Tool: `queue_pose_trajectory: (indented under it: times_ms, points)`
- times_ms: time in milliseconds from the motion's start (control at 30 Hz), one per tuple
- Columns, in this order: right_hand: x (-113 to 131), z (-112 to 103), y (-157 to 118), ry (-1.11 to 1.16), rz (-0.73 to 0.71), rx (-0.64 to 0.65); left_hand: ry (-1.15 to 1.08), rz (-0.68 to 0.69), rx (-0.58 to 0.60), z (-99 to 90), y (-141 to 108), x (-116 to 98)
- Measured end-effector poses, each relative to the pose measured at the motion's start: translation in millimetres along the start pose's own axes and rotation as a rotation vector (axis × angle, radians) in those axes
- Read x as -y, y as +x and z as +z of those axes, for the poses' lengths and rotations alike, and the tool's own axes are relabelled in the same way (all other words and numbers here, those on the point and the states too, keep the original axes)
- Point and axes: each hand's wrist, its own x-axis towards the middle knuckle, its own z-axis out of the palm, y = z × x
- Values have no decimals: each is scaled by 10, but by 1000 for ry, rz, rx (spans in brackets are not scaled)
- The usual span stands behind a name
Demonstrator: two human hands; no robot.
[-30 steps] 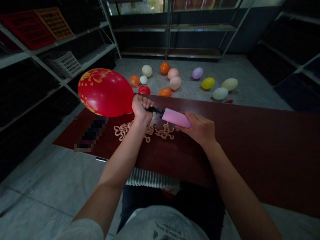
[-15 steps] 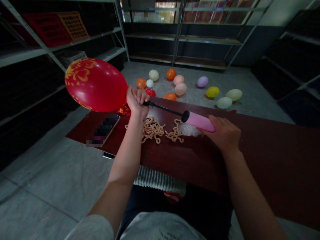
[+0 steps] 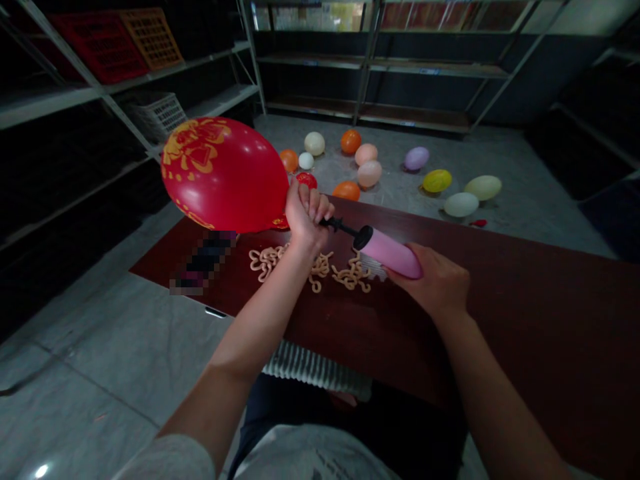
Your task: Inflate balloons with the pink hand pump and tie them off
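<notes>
A large red balloon (image 3: 225,175) with yellow print, inflated, extends to the left from my left hand (image 3: 309,215). The fingers of that hand are wrapped round the balloon's neck and the black front end of a hand pump. My right hand (image 3: 434,279) grips the pump's pink barrel (image 3: 391,253) at its far right end. Between the hands a short length of black rod (image 3: 345,228) shows. Beneath them, tan twisted balloons (image 3: 353,275) lie in small heaps on the dark red table (image 3: 340,320). My left hand hides the balloon's mouth.
Several inflated balloons (image 3: 369,173) lie on the floor beyond the table. A blurred phone-like object (image 3: 205,263) rests at the table's left end. Metal shelves (image 3: 420,120) stand behind, and crates (image 3: 150,39) sit on the left shelf.
My left hand and the red balloon have moved right, closer to the pink barrel, and less black rod shows between the hands. The balloon looks slightly larger. The view has shifted a little.
</notes>
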Motion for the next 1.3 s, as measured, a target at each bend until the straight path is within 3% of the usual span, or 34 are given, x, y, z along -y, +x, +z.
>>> queue_pose_trajectory:
  times_ms: [133, 400, 667, 1000, 1300]
  points:
    - [151, 34, 6, 34, 30, 22, -42, -79, 63, 74, -117, 140]
    - [152, -27, 71, 45, 22, 85, 21, -97, -22, -9, -37, 161]
    - [-3, -34, 75, -29, -12, 72, -1, -25, -61, -64, 81, 14]
    - [-431, -36, -29, -143, -6, 40, -16, 92, -98, -207, 259, -275]
    - [-384, -26, -67, -88, 34, 1, -26, 146, -77, -139, 162, -333]
